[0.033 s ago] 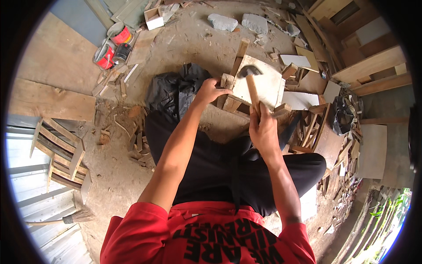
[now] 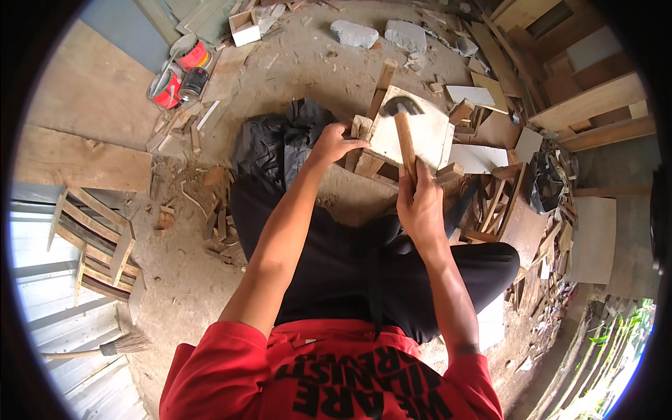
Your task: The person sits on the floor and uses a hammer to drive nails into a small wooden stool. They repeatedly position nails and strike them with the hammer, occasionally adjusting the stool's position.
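My right hand (image 2: 421, 203) is wrapped round the wooden handle of a hammer (image 2: 404, 136). The dark hammer head is over the far part of a square white board (image 2: 427, 133); whether it touches is unclear. Wooden posts stand out round this board, like a small stool: a long one (image 2: 382, 84) at the far left corner, a short one (image 2: 360, 127) at the near left. My left hand (image 2: 332, 145) grips the stool at that short post, thumb on the near side, its other fingers partly hidden. The stool is in front of my crossed legs.
Black plastic sheeting (image 2: 269, 143) lies left of the stool. Scrap wood (image 2: 500, 203) is heaped on the right. Red paint cans (image 2: 166, 89) stand at the far left, grey stone blocks (image 2: 404, 37) at the back. A broom (image 2: 126, 345) lies at the lower left.
The hammer has shifted slightly: its head is a little farther away and its handle stands a bit more upright. My left hand and the stool look unmoved.
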### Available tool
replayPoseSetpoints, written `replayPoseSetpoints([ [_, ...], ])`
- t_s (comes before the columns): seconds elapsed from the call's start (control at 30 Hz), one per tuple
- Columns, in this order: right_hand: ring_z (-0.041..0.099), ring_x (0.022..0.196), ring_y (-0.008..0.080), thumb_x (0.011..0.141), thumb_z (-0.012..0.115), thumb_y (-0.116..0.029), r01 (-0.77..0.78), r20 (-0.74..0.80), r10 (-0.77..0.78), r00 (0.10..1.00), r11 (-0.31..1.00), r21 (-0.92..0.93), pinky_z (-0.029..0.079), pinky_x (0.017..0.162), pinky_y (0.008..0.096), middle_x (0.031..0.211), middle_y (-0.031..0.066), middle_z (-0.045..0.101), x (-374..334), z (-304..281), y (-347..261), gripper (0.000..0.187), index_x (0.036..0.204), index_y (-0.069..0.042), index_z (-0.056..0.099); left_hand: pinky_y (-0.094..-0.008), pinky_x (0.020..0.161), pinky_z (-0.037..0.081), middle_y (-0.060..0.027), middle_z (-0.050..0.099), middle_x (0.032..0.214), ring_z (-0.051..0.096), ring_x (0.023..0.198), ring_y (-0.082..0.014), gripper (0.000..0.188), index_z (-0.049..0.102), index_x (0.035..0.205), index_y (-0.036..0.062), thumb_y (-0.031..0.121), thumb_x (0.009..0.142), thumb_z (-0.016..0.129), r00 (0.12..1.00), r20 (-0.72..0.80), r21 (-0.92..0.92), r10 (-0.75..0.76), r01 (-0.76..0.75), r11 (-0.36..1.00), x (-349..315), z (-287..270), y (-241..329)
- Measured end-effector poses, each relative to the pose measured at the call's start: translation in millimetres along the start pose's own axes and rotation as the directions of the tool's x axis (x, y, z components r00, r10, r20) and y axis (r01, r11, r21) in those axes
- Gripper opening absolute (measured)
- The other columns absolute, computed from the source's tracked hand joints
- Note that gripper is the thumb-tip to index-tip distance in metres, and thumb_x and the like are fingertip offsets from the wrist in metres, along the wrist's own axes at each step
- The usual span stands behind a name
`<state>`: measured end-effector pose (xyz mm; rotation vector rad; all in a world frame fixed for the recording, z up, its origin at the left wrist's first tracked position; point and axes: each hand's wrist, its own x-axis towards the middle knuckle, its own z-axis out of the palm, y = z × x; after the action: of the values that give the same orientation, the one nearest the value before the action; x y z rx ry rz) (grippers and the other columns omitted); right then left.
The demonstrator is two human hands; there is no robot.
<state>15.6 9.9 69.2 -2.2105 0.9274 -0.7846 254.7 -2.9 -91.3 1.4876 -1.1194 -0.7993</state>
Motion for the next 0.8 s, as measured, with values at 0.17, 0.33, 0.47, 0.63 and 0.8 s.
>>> replayPoseSetpoints([
  [0.17,0.062,0.068,0.0516,0.093,0.058,-0.004,0.088,0.022,-0.086,0.996,0.983,-0.164,0.048,0.056,0.0574,0.071,0.0319,0.061,-11.2,13.9,26.2,0.029,0.116,0.008,0.044,-0.0307,0.083,0.052,-0.0069,0.075,0.099,0.066,0.090,-0.0117,0.038,0.071,0.107,0.0010,0.018,0.076,0.087,1.000,0.006,0.028,0.022,-0.022,0.999,5.2,7.2,14.2],
  [0.33,0.062,0.069,0.0509,0.093,0.057,-0.005,-0.077,0.022,0.079,0.997,0.995,-0.055,0.048,0.056,0.0547,0.070,0.0311,0.061,-6.4,-0.4,-0.8,0.017,0.103,0.007,0.049,-0.0317,0.084,0.052,-0.0061,0.074,0.101,0.065,0.092,-0.0119,0.038,0.071,0.106,0.0012,0.019,0.076,0.087,1.000,0.009,-0.036,0.013,-0.012,0.999,10.4,4.1,14.7],
  [0.47,0.061,0.059,0.0457,0.094,0.059,-0.008,-0.118,-0.085,0.123,0.989,0.991,0.061,0.045,0.052,0.0495,0.070,0.0272,0.061,-4.4,-0.6,-8.9,0.017,0.100,0.006,0.052,-0.0298,0.085,0.053,-0.0078,0.071,0.111,0.066,0.094,-0.0137,0.049,0.063,0.119,0.0000,0.014,0.078,0.086,0.996,-0.080,-0.142,0.030,-0.041,0.989,1.6,12.5,3.3],
  [0.63,0.054,0.047,0.0157,0.100,0.058,-0.018,-0.353,0.000,0.393,0.919,0.826,0.440,0.040,0.040,0.0331,0.063,0.0074,0.053,-34.4,17.6,23.1,0.023,0.108,0.003,0.054,-0.0317,0.075,0.051,-0.0096,0.062,0.094,0.061,0.083,-0.0206,0.033,0.062,0.114,0.0019,0.013,0.087,0.076,0.802,-0.534,0.120,0.267,-0.241,0.963,-36.8,60.2,3.7],
  [0.8,0.045,0.045,0.0046,0.104,0.055,-0.026,-0.543,0.196,0.516,0.834,0.700,0.465,0.035,0.036,0.0223,0.067,-0.0027,0.047,-54.8,19.3,34.2,0.023,0.100,-0.003,0.051,-0.0324,0.077,0.053,-0.0110,0.065,0.102,0.063,0.087,-0.0193,0.034,0.062,0.126,0.0042,0.009,0.093,0.068,0.839,-0.519,-0.025,0.162,-0.205,0.979,-55.9,95.9,30.0],
])
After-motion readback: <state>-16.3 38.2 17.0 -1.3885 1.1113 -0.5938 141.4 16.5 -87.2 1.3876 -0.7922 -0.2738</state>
